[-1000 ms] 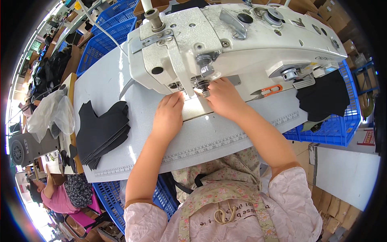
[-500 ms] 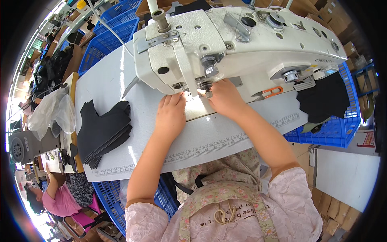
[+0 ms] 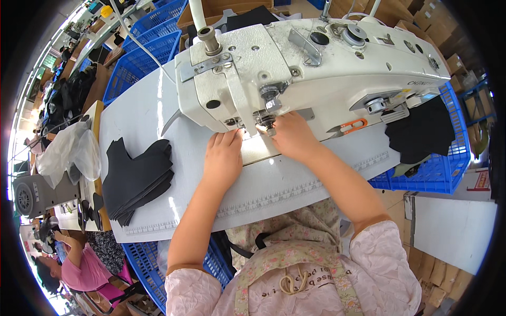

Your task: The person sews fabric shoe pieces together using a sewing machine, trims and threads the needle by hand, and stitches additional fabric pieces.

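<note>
Below the head of a white sewing machine [image 3: 316,71], set across the far side of a worktop [image 3: 184,168], the person's left hand [image 3: 223,154] lies palm down and the right hand [image 3: 291,136] curls in opposite, fingertips close to the needle area. Overhanging machine parts and the hands themselves block the view, so whether either hand grasps anything cannot be told. Right of the right hand lie orange-handled snips [image 3: 352,126]; farther right, black pieces [image 3: 421,129] lie at the worktop's end by a blue basket [image 3: 456,181]. Well left of the left hand sits a fanned stack of black cut pieces [image 3: 137,176]. The worktop is pale grey, a ruler strip [image 3: 263,201] running along its near edge. The room is crowded: blue crates [image 3: 142,66] behind, cardboard boxes [image 3: 440,29] at upper right, a translucent plastic bag [image 3: 79,150] at left, and a co-worker [image 3: 87,268] in pink.
</note>
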Demonstrator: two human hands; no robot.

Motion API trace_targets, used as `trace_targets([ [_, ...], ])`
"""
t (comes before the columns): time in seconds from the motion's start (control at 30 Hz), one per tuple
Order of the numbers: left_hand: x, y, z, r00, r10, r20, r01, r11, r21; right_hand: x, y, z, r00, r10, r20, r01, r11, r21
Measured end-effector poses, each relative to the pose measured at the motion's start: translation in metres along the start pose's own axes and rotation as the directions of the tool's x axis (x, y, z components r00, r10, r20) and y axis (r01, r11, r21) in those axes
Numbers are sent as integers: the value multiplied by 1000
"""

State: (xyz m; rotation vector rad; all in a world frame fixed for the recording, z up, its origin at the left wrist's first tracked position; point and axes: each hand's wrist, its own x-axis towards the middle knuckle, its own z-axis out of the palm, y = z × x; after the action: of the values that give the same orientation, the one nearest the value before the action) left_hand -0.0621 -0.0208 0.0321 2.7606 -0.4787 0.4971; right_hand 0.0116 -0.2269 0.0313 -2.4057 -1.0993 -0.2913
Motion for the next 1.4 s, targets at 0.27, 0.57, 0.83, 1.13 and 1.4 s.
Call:
trace_targets([
  [0.27,0,0,0,1000,5,12,-5,999,42,-1,2,3,998,-30,-47,30,1000,-2],
  [0.57,2,-3,-5,999,-25,30,24,999,39,1,-7,-5,999,-14,-43,9,993,-119],
  [0.83,10,-7,-1,999,-32,14,32,999,27,0,7,14,1000,21,10,-19,984,-175],
  [1.13,-23,-27,-74,985,-156,-78,158,987,17,-32,-5,-48,989,-98,-109,72,973,-218],
  [1.4,-133,-123,-175,797,-598,84,573,793,208,-152,13,-160,937,348,24,-348,937,-20],
])
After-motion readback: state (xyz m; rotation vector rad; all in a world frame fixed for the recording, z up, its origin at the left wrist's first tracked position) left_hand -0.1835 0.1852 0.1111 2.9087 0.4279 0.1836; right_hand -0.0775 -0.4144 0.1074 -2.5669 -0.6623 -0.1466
